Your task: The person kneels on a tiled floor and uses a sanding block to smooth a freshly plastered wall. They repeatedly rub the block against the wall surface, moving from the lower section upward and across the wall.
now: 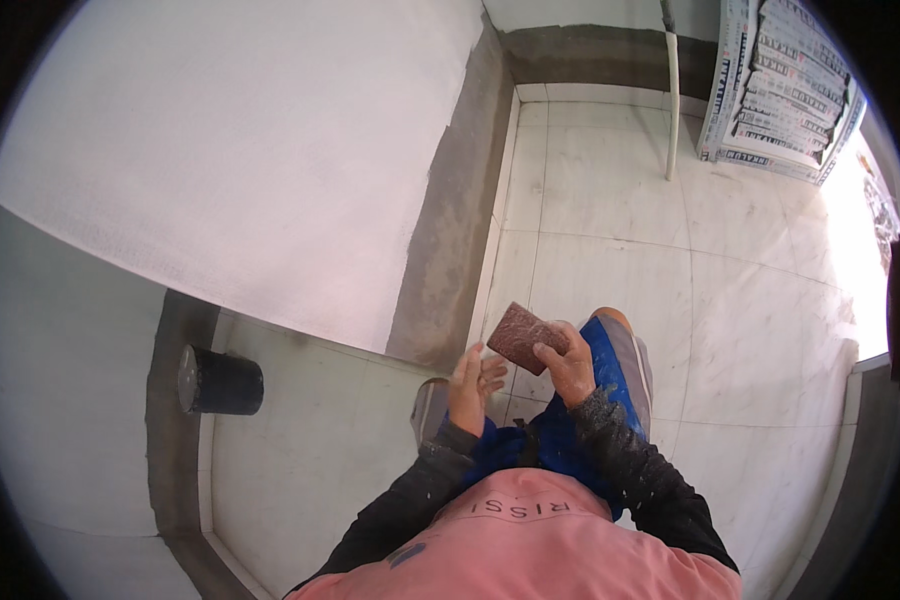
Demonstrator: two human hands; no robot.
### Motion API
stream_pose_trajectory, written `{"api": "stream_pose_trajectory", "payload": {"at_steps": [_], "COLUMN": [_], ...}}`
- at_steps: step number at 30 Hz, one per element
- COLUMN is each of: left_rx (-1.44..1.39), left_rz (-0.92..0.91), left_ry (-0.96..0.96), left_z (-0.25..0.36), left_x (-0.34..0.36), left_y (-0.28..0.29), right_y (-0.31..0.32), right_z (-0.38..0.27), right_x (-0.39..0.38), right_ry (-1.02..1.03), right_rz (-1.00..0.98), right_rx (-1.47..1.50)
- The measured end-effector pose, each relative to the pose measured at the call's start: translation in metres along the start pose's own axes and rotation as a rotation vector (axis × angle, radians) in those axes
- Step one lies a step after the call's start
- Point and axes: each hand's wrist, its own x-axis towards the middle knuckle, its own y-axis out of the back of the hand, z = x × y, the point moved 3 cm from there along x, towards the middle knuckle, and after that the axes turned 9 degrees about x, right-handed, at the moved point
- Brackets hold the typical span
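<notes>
A rectangular brown sanding pad, with pale dust on its rough face, is gripped in my right hand, thumb across its near edge. Just below and left of the pad is my left hand, open with fingers apart and nothing visible in it. Both hands are low in front of my body, above my knees. Ahead and to the left stands a white-painted wall with a grey unpainted band along its foot.
A black cylindrical bucket stands on pale floor tiles by the left wall. At the back right a white pipe stands upright beside stacked printed boards or packages. A bright opening is at the far right.
</notes>
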Motion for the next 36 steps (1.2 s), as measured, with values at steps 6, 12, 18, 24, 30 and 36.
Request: {"api": "stream_pose_trajectory", "payload": {"at_steps": [6,12,18,24,30,36], "left_rx": [0.387,0.462,0.732,0.625,0.780,1.290], "left_rz": [-0.136,-0.103,0.069,0.464,0.523,0.135], "left_ry": [-0.016,-0.123,-0.081,-0.178,-0.242,-0.213], "left_z": [0.022,0.025,0.009,0.039,0.099,0.131], "left_x": [0.017,0.016,-0.008,-0.047,-0.041,-0.047], "left_y": [-0.004,0.005,0.046,0.123,0.137,0.077], "right_y": [-0.012,-0.038,-0.056,-0.058,-0.080,-0.148], "right_z": [-0.022,-0.043,0.004,0.065,0.069,0.055], "right_x": [0.009,-0.008,-0.011,0.057,0.182,0.227], "right_ry": [-0.178,0.526,0.275,0.037,0.279,0.327], "right_rz": [-0.256,-0.547,-0.731,-0.434,-0.208,-0.071], "right_rx": [0.262,-0.394,-0.356,-0.309,-0.400,-0.289]}}
